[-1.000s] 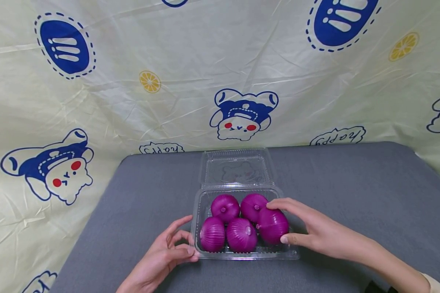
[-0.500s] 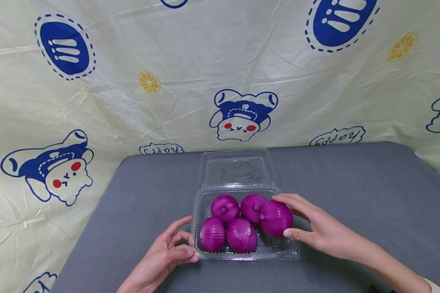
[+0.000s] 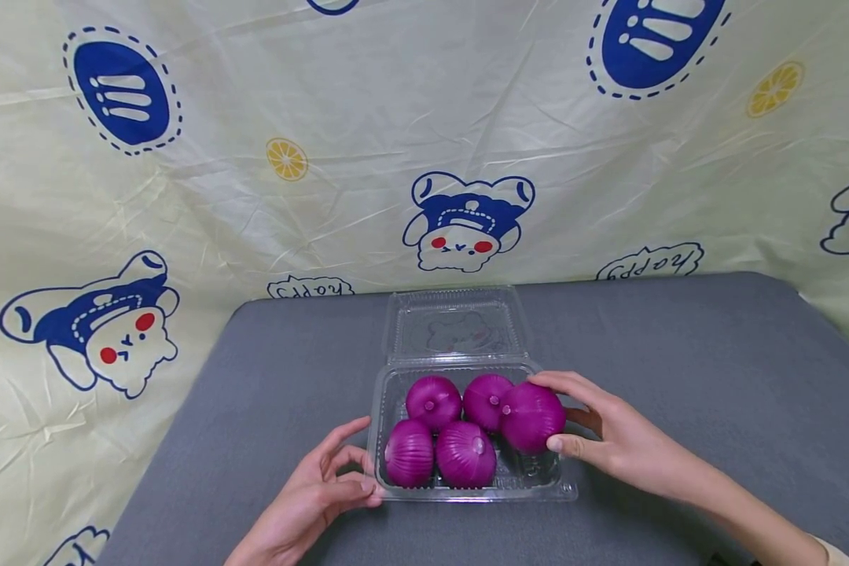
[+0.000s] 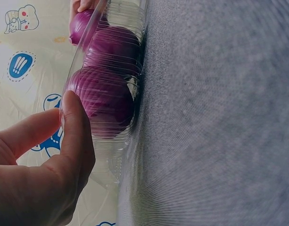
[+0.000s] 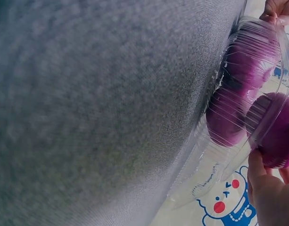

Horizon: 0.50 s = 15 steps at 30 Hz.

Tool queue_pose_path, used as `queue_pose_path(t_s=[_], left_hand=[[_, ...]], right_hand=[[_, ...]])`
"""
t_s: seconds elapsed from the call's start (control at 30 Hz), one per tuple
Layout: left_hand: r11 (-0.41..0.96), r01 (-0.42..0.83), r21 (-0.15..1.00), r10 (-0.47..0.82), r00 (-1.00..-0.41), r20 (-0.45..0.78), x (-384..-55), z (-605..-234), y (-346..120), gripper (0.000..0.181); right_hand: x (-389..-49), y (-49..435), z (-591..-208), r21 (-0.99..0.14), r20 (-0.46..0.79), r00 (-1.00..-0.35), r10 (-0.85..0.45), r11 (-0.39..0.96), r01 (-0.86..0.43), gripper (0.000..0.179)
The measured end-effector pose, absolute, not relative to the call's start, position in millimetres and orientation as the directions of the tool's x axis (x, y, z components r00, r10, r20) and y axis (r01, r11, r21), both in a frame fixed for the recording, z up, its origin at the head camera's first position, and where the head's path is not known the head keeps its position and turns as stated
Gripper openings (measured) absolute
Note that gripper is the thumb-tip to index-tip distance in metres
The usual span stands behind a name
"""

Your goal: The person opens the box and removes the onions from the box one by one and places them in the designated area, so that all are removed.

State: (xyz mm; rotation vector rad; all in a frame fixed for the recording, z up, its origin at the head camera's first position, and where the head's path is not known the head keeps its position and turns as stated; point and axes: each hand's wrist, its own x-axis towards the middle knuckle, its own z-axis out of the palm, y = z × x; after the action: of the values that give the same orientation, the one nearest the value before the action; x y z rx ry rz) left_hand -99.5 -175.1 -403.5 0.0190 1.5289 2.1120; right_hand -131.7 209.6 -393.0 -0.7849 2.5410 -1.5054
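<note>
A clear plastic clamshell box lies on the grey table with its lid tipped back. Several purple-red onions sit in it, among them a front-left onion and a front-middle onion. My left hand pinches the box's left rim near the front corner; in the left wrist view its thumb and finger meet at the rim. At the box's right side my right hand grips another onion between thumb and fingers. The right wrist view shows this gripped onion raised, partly above the rim.
The open lid lies toward the back of the grey cloth-covered table. Behind the table hangs a pale curtain printed with cartoon figures and orange slices.
My right hand has lifted its onion from the box's front-right spot, up and slightly right and back. The left hand has stayed at the rim, and the other onions lie as before.
</note>
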Motion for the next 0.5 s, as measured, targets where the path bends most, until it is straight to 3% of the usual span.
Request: queue_pose_path(t_s=[0.5], left_hand=[[-0.225,-0.404,0.887,0.424,-0.86,-0.284,-98.9,-404.1,-175.6,0.081]], right_hand=[[-132.1,210.1,-391.3,-0.865,0.225,-0.877,-0.424,0.328,-0.38,0.063]])
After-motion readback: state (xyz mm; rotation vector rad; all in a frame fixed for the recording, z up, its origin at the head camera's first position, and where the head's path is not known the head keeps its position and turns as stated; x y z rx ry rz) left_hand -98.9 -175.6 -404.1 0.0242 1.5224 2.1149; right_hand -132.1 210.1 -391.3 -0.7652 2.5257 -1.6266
